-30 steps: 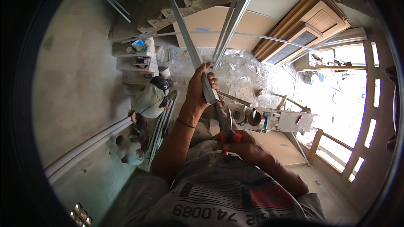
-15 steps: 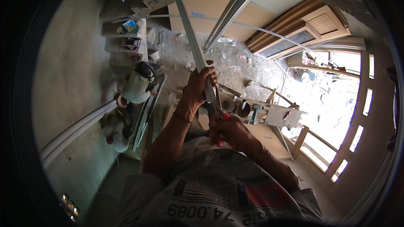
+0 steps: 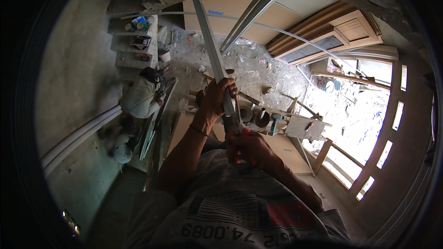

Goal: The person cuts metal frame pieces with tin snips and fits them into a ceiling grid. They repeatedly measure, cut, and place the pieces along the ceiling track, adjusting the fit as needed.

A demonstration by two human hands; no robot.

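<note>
Here the left hand (image 3: 218, 97) clasps the metal strip (image 3: 210, 41) near its closest end, its length running away ahead, while the right hand (image 3: 251, 148), nearer the shirt (image 3: 210, 175), wraps red-handled snips (image 3: 238, 121) pointing up beside that end

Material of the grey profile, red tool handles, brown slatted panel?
Grey profile: likely galvanised steel; dull metallic sheen, straight edges.
Red handles: maybe plastic or rubber, by the solid colour; finish unclear.
Brown slatted panel: probably wood, matte; warm tone, framed joinery.

Metal profile (image 3: 209, 37) in left grip (image 3: 215, 97)
</note>
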